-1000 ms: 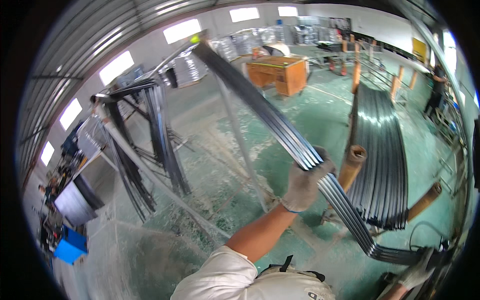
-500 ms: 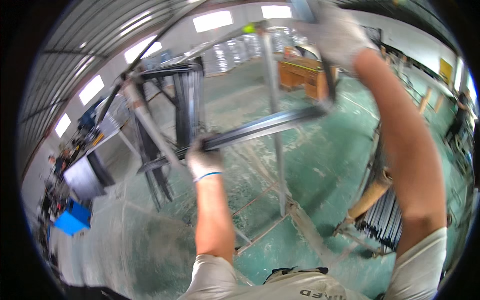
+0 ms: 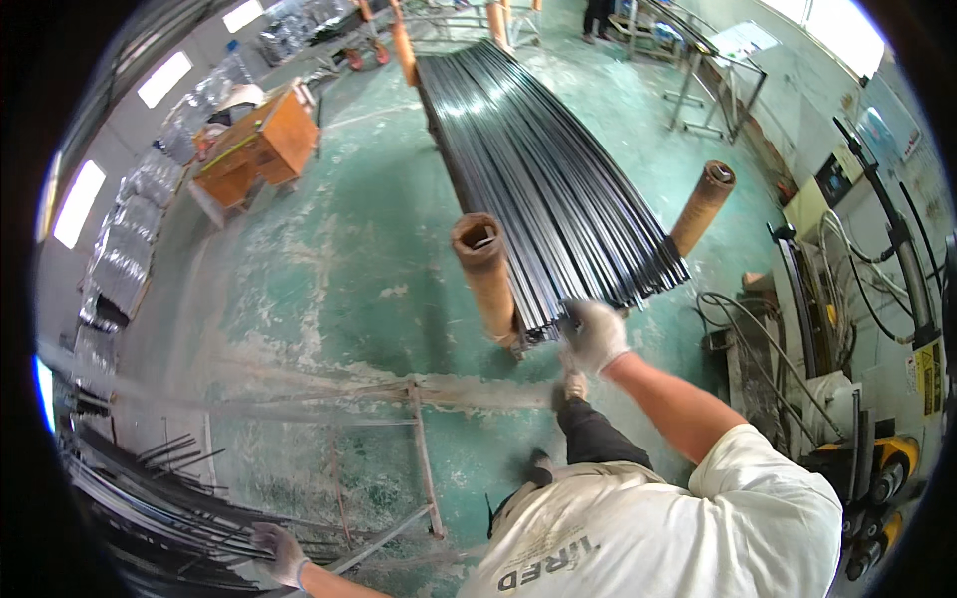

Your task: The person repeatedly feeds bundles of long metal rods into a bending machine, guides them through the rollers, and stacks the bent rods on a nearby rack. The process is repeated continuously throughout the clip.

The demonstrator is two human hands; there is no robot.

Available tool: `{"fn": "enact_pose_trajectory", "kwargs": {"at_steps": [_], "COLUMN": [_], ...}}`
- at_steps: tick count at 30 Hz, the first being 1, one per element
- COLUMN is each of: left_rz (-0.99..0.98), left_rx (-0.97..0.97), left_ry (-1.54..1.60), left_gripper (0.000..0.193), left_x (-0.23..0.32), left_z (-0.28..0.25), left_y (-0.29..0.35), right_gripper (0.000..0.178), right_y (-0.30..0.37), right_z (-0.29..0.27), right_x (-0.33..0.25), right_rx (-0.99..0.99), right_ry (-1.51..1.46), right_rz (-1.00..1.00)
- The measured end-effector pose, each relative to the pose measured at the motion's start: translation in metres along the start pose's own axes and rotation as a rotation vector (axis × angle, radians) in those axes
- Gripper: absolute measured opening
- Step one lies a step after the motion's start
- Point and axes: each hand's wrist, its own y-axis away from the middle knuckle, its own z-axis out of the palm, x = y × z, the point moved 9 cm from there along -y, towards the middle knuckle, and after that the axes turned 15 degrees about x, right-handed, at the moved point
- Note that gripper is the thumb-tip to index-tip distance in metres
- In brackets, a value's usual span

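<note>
The post-sided rack (image 3: 486, 284) holds long dark metal tubes (image 3: 548, 169) side by side. At its near end, the gloved right hand (image 3: 595, 334) is by the tube ends; left of the rack, the gloved left hand (image 3: 279, 553) is beside dark metal bars (image 3: 164, 506). With the blur, I cannot tell whether either hand's fingers are clamped.

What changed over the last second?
Right hand let go of the bent bundle and came down to the near end of the stacked bars. Left hand is now out left at the dark bars, grip unclear. View turned right. Stacked bars and wooden desk stayed put.
</note>
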Motion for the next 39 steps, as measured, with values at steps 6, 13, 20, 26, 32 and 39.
{"fn": "enact_pose_trajectory", "kwargs": {"at_steps": [6,13,20,26,32,39], "left_rz": [-0.465,-0.584,-0.134,0.089,-0.393,-0.577], "left_rx": [-0.041,-0.346,-0.536,-0.813,-1.026,-1.256], "left_ry": [-0.732,-1.321,-1.437,-1.643,-1.947,-1.86], "left_gripper": [0.02,0.019,0.018,0.025,0.016,0.019], "left_x": [-0.301,-0.547,-0.586,-0.574,-0.593,-0.646], "left_z": [-0.139,-0.153,-0.137,-0.167,-0.243,-0.233], "left_y": [0.13,0.382,0.441,0.457,0.473,0.5], "right_gripper": [0.101,0.082,0.033,0.051,0.052,0.045], "right_y": [-0.069,-0.089,-0.103,-0.128,-0.125,-0.102], "right_z": [0.041,0.129,0.135,0.111,0.097,0.12], "right_x": [0.257,0.283,0.327,0.328,0.326,0.308], "right_rx": [-0.18,-0.322,-0.496,-0.703,-0.638,-0.536], "right_ry": [0.6,0.585,0.386,0.398,0.273,0.37], "right_rz": [0.557,0.705,0.656,0.627,0.749,0.745]}}
